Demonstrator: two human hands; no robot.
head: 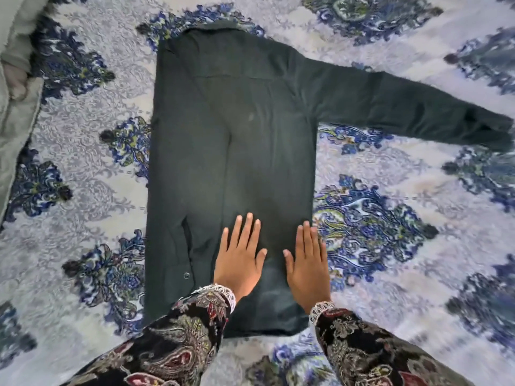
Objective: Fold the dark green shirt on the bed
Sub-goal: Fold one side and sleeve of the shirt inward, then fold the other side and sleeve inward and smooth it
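The dark green shirt (237,151) lies flat on the bed, collar at the far end and hem toward me. Its left side is folded in over the body, with that sleeve running down the left part and a cuff button showing near the hem. The other sleeve stretches out to the right across the bedspread. My left hand (239,259) rests palm down on the lower middle of the shirt, fingers spread. Flat beside it, my right hand (308,263) lies along the shirt's right edge. Neither hand holds any cloth.
A pale bedspread (92,174) with blue paisley motifs covers the bed on all sides of the shirt. A grey-green bundle of cloth (16,87) lies at the far left edge.
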